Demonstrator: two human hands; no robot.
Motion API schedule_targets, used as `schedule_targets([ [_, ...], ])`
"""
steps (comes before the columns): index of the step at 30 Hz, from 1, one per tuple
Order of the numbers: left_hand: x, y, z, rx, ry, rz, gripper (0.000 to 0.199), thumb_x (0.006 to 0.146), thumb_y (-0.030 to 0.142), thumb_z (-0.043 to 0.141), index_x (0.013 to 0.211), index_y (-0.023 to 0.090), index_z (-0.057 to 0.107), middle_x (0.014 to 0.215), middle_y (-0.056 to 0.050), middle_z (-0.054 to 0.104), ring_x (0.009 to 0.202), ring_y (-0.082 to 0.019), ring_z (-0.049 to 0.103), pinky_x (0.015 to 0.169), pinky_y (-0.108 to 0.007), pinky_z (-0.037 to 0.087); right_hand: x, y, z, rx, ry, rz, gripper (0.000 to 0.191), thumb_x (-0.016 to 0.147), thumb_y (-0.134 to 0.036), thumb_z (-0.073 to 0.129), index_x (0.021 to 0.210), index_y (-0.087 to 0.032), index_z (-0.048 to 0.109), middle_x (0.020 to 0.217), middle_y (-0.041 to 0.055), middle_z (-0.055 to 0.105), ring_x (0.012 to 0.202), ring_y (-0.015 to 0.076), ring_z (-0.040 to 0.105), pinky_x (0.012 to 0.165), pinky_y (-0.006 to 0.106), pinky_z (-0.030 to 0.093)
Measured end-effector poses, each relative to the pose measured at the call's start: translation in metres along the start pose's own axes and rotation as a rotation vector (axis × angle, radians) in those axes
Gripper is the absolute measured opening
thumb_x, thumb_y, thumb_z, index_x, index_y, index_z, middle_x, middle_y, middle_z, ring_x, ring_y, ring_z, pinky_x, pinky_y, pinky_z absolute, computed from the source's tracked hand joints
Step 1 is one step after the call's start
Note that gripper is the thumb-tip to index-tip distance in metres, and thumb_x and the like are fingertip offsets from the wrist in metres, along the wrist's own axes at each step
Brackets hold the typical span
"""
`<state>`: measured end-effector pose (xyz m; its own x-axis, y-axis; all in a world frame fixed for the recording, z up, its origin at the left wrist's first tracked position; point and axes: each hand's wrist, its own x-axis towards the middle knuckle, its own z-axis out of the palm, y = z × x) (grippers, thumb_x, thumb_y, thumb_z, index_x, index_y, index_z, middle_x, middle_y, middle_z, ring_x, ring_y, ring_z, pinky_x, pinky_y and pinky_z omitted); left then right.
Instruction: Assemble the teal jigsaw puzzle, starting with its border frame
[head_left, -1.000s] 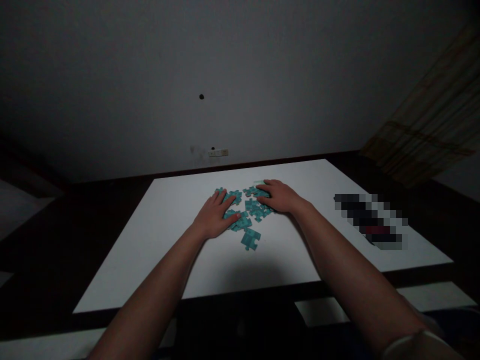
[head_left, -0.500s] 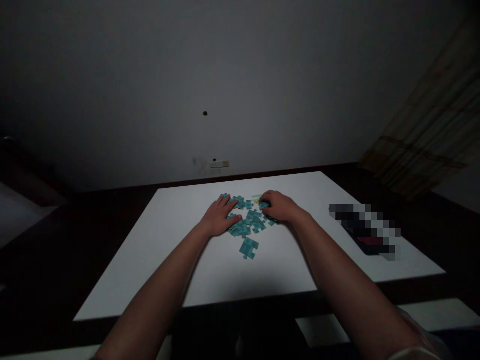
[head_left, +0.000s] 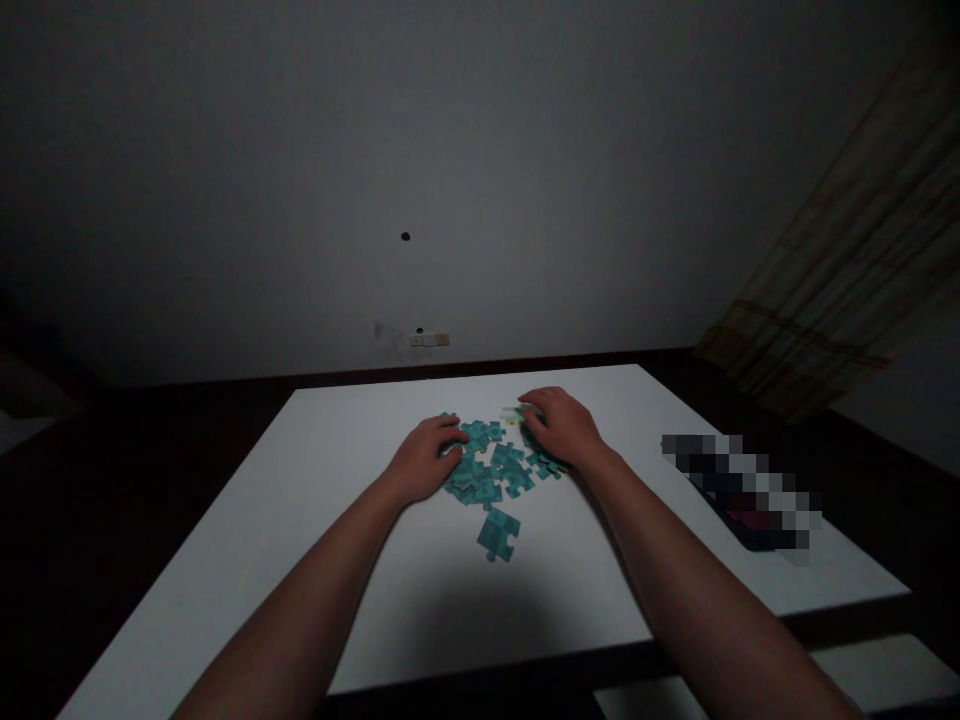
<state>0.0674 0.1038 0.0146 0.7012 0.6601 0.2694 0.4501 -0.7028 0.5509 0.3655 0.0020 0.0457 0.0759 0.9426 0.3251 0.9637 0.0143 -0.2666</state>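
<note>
Since the earlier view, the left hand (head_left: 424, 460) has drawn back to the edge of the teal jigsaw pieces (head_left: 487, 468), resting loosely without a visible grasp. The right hand (head_left: 562, 428) curls over their far side; whether it grasps a piece, I cannot tell. They lie on a white table (head_left: 225, 560), one single piece (head_left: 499, 533) just apart.

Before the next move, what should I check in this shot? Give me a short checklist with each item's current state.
Left hand against the left side of the teal jigsaw pieces: ok.
Right hand over their far right side: ok.
Either hand gripping a piece: cannot tell, fingers cover the pieces.
Pieces lying separately: not ok, many overlap.
Loose piece apart from the pile, nearer the person: ok.
Pixelated object on the white table, away from both hands: ok, though its identity cannot be told.
</note>
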Motion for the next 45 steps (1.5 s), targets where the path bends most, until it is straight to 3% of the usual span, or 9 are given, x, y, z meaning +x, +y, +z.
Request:
schedule_targets([
  [4, 0.000, -0.001, 0.001, -0.072, 0.067, -0.003, 0.026, 0.092, 0.014, 0.069, 0.109, 0.026, 0.084, 0.149, -0.011, 0.079, 0.147, -0.033, 0.069, 0.132, -0.056, 0.052, 0.004, -0.006, 0.017, -0.071, -0.120, -0.029, 0.053, 0.111, -0.025, 0.057, 0.161, -0.018, 0.072, 0.169, 0.0137, 0.069, 0.161, 0.0380, 0.056, 0.133, 0.051, 0.044],
  [9, 0.002, -0.003, -0.003, -0.059, 0.171, -0.027, 0.047, 0.084, 0.013, 0.070, 0.128, 0.025, 0.081, 0.148, -0.011, 0.078, 0.145, -0.034, 0.068, 0.132, -0.057, 0.052, 0.007, -0.007, 0.018, -0.113, -0.184, -0.021, 0.045, 0.106, -0.020, 0.060, 0.147, -0.018, 0.080, 0.152, 0.0172, 0.079, 0.148, 0.0389, 0.067, 0.125, 0.051, 0.050],
  [15, 0.006, -0.016, -0.004, 0.117, 0.203, -0.171, 0.045, 0.101, 0.033, 0.068, 0.142, 0.020, 0.078, 0.149, -0.017, 0.079, 0.144, -0.040, 0.068, 0.130, -0.061, 0.052, 0.001, 0.005, 0.014, -0.005, -0.171, 0.002, 0.054, 0.097, -0.013, 0.066, 0.150, -0.020, 0.077, 0.149, 0.0187, 0.079, 0.141, 0.0387, 0.070, 0.118, 0.051, 0.055],
  [18, 0.006, -0.020, -0.002, 0.155, 0.149, -0.199, 0.048, 0.108, 0.048, 0.064, 0.143, 0.018, 0.078, 0.156, -0.020, 0.075, 0.151, -0.042, 0.065, 0.133, -0.061, 0.047, -0.002, 0.012, 0.014, 0.028, -0.180, -0.010, 0.051, 0.098, -0.015, 0.066, 0.148, -0.019, 0.079, 0.147, 0.0203, 0.078, 0.137, 0.0392, 0.071, 0.117, 0.053, 0.056],
  [22, 0.005, -0.019, -0.001, 0.194, 0.058, -0.196, 0.056, 0.105, 0.055, 0.070, 0.146, 0.018, 0.079, 0.167, -0.022, 0.067, 0.161, -0.044, 0.057, 0.138, -0.060, 0.040, -0.005, 0.016, 0.010, 0.031, -0.171, 0.022, 0.043, 0.101, -0.022, 0.069, 0.143, -0.018, 0.081, 0.143, 0.0210, 0.077, 0.131, 0.0396, 0.074, 0.111, 0.053, 0.058],
  [30, 0.004, -0.015, -0.007, 0.111, 0.078, -0.136, 0.041, 0.098, 0.047, 0.078, 0.131, 0.024, 0.083, 0.150, -0.017, 0.078, 0.148, -0.041, 0.067, 0.131, -0.058, 0.050, -0.005, 0.008, -0.001, 0.087, -0.040, 0.150, 0.027, 0.102, -0.025, 0.073, 0.128, -0.024, 0.081, 0.129, 0.0125, 0.084, 0.112, 0.0335, 0.078, 0.091, 0.043, 0.056],
  [34, 0.004, -0.012, -0.008, 0.080, 0.084, -0.145, 0.041, 0.094, 0.040, 0.079, 0.131, 0.021, 0.082, 0.143, -0.016, 0.081, 0.141, -0.040, 0.070, 0.127, -0.056, 0.053, -0.003, 0.004, -0.005, 0.081, 0.016, 0.163, 0.019, 0.105, -0.025, 0.070, 0.118, -0.025, 0.085, 0.121, 0.0111, 0.086, 0.111, 0.0323, 0.077, 0.089, 0.041, 0.054],
  [40, 0.005, -0.010, -0.007, 0.027, 0.100, -0.185, 0.038, 0.090, 0.028, 0.080, 0.127, 0.019, 0.083, 0.140, -0.016, 0.082, 0.138, -0.038, 0.072, 0.124, -0.051, 0.054, -0.004, 0.000, 0.003, 0.041, -0.086, 0.037, 0.022, 0.100, -0.015, 0.075, 0.112, -0.027, 0.090, 0.121, 0.0097, 0.088, 0.121, 0.0324, 0.075, 0.097, 0.039, 0.054],
  [45, 0.004, -0.008, -0.009, -0.027, 0.113, -0.202, 0.035, 0.091, 0.029, 0.080, 0.125, 0.021, 0.085, 0.132, -0.015, 0.084, 0.128, -0.038, 0.076, 0.115, -0.052, 0.058, -0.005, -0.002, 0.006, 0.029, -0.149, -0.017, 0.024, 0.103, -0.023, 0.075, 0.121, -0.026, 0.090, 0.130, 0.0098, 0.088, 0.127, 0.0344, 0.075, 0.099, 0.040, 0.056],
])
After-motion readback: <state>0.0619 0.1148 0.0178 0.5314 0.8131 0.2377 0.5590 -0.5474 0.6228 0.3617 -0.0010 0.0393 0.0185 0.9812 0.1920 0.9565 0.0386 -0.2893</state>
